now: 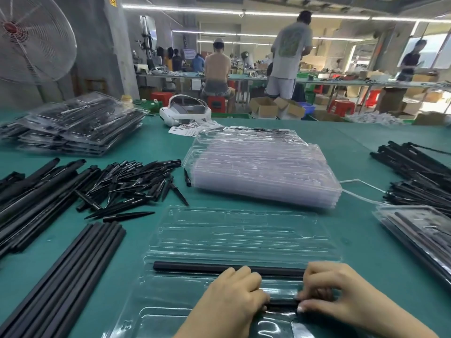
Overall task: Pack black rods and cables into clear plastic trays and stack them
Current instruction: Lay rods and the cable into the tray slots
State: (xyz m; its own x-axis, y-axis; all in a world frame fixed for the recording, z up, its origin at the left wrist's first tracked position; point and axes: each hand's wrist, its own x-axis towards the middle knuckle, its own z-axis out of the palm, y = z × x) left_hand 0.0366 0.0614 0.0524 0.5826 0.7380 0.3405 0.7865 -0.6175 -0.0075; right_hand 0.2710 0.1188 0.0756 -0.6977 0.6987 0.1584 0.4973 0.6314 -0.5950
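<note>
Both hands work low over the open clear tray (244,235), which lies flat on the green table (353,152). Between them a short black rod (283,302) runs along the nine-to-three line, its long axis parallel to a longer rod (195,266) already seated in the groove just toward twelve o'clock. The left hand (234,292) pinches the short rod's nine o'clock end with curled fingers; the right hand (334,292) pinches the three o'clock end. Each hand sits equally near, so the likely move is a straight press down into the channel, keeping the rod level.
</note>
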